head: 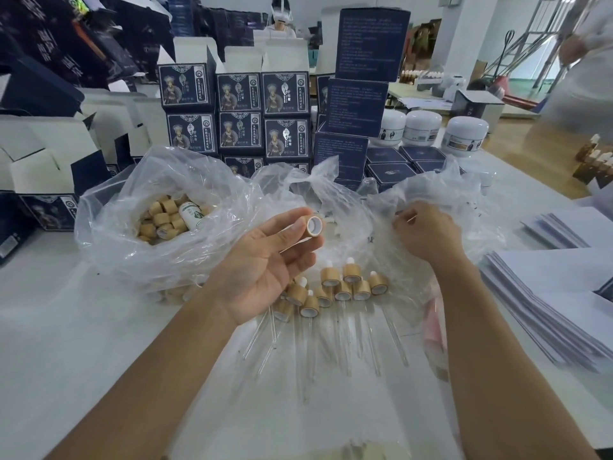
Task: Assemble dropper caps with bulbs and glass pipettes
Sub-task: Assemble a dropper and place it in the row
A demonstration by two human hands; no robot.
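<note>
Bamboo-coloured and ring-shaped, one cap (313, 225) sat pinched between the thumb and fingertips of the left hand (265, 263), raised palm-up above the table (66, 327), its white-lined open end turned toward the camera. No bulb or pipette showed in it, so it looked not yet assembled. To the right and slightly farther back, the right hand (428, 229) was curled into the crumpled clear bag (441, 207), fingers closed, with a thin pale sliver showing at the fingertips; whether that was a bulb, a pipette tip or only plastic could not be told. The part to be fitted seemed to lie on the right-hand side, so the right hand was nearer it, and the two hands stood well apart, with the cap's opening facing more toward the viewer than toward that hand. Below and between the forearms lay finished droppers (335, 287) in a loose cluster, caps bunched together with white bulbs poking up, their glass pipettes (308, 360) pointing toward the viewer. The glass was nearly invisible against the pale table, and its tips were hard to trace. To the left, a second bag (109, 234) held a heap of loose caps and a small white bottle (190, 215). The right bag's contents were hidden by folds and glare. Dark printed boxes (238, 111) were stacked behind.
</note>
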